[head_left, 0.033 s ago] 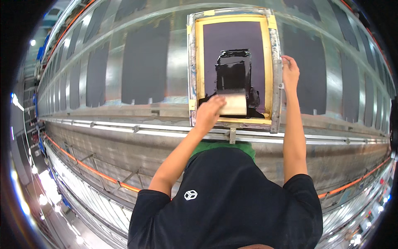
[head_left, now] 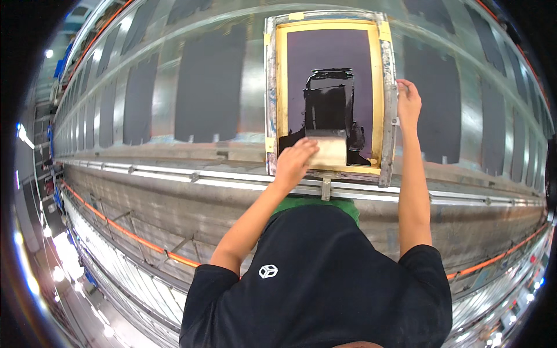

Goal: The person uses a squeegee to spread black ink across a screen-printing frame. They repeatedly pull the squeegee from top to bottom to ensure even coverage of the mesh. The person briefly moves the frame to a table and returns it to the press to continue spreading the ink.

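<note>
A screen-printing frame (head_left: 388, 104) lies on the long table ahead of me, its purple mesh (head_left: 328, 49) bordered by yellow tape. Glossy black ink (head_left: 329, 107) covers the lower middle of the mesh. My left hand (head_left: 297, 163) is closed round the left end of a squeegee (head_left: 329, 152) with a pale, wood-coloured handle. That squeegee lies crosswise at the near end of the ink; its lower edge is hidden. My right hand (head_left: 409, 104) grips the frame's right side bar with bent fingers, the thumb side against the edge.
Dark grey rectangular panels (head_left: 212, 84) lie in a row along the table to both sides of the frame. A metal rail (head_left: 232, 181) runs along the near edge, and a metal bracket (head_left: 326, 188) joins the frame there. Orange piping (head_left: 139, 234) runs lower down.
The squeegee and my left hand have come slightly nearer to me over the mesh. My right hand stays at the frame's side. The whole view has shifted a little.
</note>
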The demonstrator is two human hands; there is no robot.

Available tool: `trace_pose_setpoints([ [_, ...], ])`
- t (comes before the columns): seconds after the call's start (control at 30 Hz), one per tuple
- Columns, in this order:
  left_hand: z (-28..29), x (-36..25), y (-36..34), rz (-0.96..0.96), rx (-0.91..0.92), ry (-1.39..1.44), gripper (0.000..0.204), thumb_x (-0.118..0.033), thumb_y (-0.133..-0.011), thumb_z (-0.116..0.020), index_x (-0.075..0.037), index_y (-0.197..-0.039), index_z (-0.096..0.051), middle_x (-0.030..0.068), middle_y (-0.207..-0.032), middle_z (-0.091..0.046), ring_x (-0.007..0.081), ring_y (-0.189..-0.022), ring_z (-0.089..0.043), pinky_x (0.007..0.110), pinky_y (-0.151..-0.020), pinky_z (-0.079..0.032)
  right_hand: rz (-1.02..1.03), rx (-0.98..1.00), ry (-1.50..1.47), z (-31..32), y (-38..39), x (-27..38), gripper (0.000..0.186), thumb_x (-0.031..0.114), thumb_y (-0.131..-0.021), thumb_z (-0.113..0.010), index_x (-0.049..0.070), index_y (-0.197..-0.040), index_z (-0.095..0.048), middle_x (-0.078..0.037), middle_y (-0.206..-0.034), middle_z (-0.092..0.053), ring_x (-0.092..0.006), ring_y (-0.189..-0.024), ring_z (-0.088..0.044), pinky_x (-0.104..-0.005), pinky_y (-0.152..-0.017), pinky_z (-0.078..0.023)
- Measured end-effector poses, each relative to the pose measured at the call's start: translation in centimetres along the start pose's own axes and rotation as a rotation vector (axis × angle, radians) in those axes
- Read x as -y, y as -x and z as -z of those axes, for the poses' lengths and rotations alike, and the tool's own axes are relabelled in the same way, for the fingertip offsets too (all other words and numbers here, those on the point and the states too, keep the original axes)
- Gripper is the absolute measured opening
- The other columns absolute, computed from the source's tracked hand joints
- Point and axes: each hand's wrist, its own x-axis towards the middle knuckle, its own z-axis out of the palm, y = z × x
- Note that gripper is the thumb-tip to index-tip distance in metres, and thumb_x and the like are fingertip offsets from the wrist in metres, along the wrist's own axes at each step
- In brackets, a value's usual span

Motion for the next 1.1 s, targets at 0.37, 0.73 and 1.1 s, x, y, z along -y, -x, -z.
trace_pose_setpoints([
  [0.37,18.8,20.3,11.5,0.098,-0.017,-0.096,0.065,0.009,-0.062,-0.072,-0.011,-0.124,-0.068,0.0061,-0.131,-0.069,0.0255,-0.128,-0.061,0.038,-0.094,-0.050,0.011,0.053,-0.147,-26.9,14.3,12.0,0.020,0.024,-0.103,-0.060,0.009,-0.112,-0.070,0.000,-0.063,-0.047,-0.0086,-0.060,-0.043,-0.0297,-0.058,-0.038],
  [0.73,24.5,29.1,8.8,0.176,-0.057,0.131,0.039,0.002,-0.080,-0.071,-0.008,-0.117,-0.072,0.0112,-0.120,-0.072,0.0305,-0.114,-0.068,0.040,-0.094,-0.055,-0.059,0.082,0.071,-32.6,16.7,14.7,0.020,0.025,-0.102,-0.060,0.010,-0.110,-0.071,-0.008,-0.061,-0.052,-0.0193,-0.057,-0.050,-0.0382,-0.062,-0.044],
  [1.1,25.7,33.8,-7.1,0.163,0.036,0.092,0.030,-0.005,-0.082,-0.069,-0.009,-0.111,-0.075,0.0159,-0.106,-0.074,0.0379,-0.097,-0.070,0.044,-0.088,-0.055,0.631,0.479,0.570,-36.1,16.2,25.8,0.043,0.023,-0.079,-0.080,0.015,-0.121,-0.071,-0.003,-0.127,-0.066,-0.0279,-0.113,-0.059,-0.0417,-0.095,-0.046],
])
